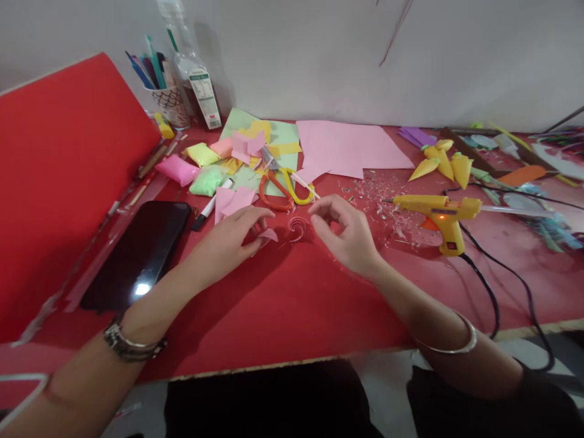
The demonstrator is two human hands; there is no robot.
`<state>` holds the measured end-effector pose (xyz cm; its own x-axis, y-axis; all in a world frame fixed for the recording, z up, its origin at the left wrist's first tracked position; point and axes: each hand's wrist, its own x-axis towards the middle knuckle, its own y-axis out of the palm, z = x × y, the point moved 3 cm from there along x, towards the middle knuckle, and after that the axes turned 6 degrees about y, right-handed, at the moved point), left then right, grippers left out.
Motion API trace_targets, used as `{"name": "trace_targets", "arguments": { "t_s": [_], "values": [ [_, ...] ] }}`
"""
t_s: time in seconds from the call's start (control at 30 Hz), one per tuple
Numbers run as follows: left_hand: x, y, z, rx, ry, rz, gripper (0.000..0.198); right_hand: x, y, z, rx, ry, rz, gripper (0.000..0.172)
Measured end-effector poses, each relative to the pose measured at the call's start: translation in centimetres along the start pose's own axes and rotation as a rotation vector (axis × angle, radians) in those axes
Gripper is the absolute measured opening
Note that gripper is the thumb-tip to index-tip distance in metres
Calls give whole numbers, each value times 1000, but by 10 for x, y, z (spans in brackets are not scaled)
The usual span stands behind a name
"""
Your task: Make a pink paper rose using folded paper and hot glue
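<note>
My left hand (232, 238) rests on the red table (292, 304), fingers curled over a small pink paper piece (268, 235). A pink spiral paper curl (297, 227) lies between my hands. Just to its right is my right hand (345, 234), its fingers loosely bent and apart, holding nothing. Behind the hands lie orange and yellow scissors (280, 185) and pink paper scraps (232, 199).
A yellow glue gun (440, 214) with its black cord stands at the right, paper shavings beside it. A black phone (137, 252) lies at the left, next to a raised red sheet (64, 182). Coloured papers, clay packets, a pen cup and yellow paper cones fill the back.
</note>
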<state>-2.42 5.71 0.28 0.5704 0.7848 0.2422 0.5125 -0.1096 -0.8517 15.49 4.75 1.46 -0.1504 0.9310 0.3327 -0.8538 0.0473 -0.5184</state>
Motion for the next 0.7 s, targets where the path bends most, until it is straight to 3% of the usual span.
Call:
{"name": "trace_targets", "arguments": {
  "t_s": [0.13,0.27,0.6,0.7],
  "values": [
    [0,2,-7,-60,77,5,21,-7,8,13,-27,-105,197,8],
    [1,2,-14,-108,89,3,15,-11,14,14,-78,-132,300,10],
    [-1,0,-16,-69,120,13,9,-9,15,13,-120,-131,345,6],
    [-2,1,-17,-105,128,50,7,-9,15,11,-191,-195,327,7]
  ]
}}
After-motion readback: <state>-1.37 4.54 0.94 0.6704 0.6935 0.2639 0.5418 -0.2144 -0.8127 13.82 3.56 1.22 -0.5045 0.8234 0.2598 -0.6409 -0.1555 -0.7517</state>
